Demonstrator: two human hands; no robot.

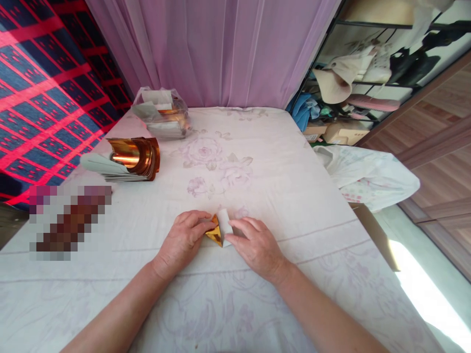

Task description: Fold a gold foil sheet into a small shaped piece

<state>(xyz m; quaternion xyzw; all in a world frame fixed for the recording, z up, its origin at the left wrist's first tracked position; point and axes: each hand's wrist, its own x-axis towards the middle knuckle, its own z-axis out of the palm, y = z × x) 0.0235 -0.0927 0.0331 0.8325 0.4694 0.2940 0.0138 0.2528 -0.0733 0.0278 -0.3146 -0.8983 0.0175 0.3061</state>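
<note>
A small piece of folded paper [225, 226], gold and shiny on its left part and white on its right, rests on the cloth between my hands. My left hand [184, 232] pinches the gold, pointed side with thumb and fingers. On the opposite side, my right hand [256, 243] grips the edge of the white flap, thumb nearest me. The fingertips cover parts of the paper's edges. Farther off to the left, a stack of bent gold-and-white sheets [142, 158] stands curled on the table.
The table wears a pale floral cloth [279, 181]. A clear plastic bag [162, 115] with more gold and white paper lies at the back left. A purple curtain [217, 54] hangs behind. A white bag [379, 176] and shelves [368, 83] are at the right. A blurred patch [71, 220] hides something left.
</note>
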